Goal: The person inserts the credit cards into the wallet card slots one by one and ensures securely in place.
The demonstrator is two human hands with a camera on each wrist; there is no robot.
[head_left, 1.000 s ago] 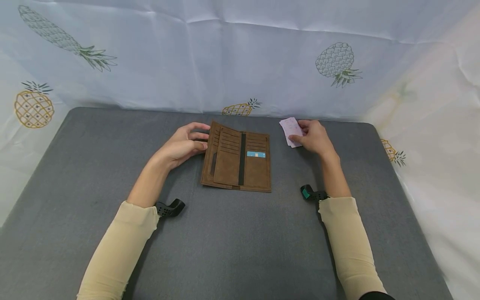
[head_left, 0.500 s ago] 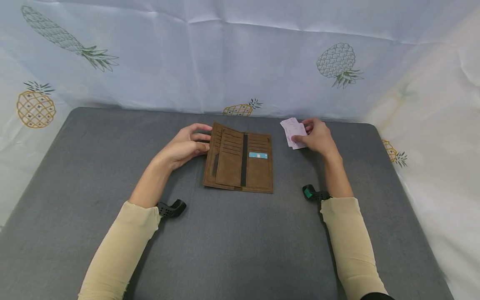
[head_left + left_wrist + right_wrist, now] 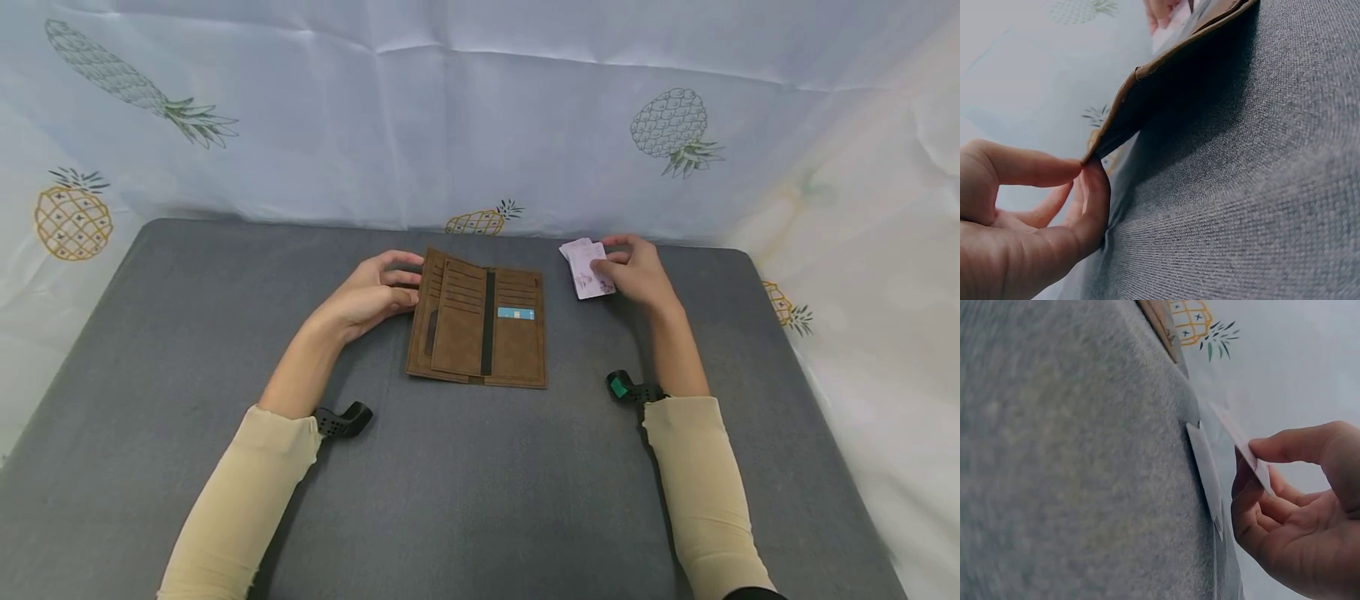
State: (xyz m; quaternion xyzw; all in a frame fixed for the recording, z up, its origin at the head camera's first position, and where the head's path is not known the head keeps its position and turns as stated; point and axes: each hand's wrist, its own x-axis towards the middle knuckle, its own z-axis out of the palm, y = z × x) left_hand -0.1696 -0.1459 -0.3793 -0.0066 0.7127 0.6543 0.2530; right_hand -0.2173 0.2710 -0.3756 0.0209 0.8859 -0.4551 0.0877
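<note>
Just apart: wallet's right edge (image 3: 540, 333), card (image 3: 588, 273).

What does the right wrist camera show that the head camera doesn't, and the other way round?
Only the right wrist view: the gap between the held card and the other cards on the gray table.
Only the head view: the left grip at the outer edge of the brown wallet, and the blue card in a slot.
Both: the right grip with pale cards, some of the wallet, the table and the pineapple cloth.
</note>
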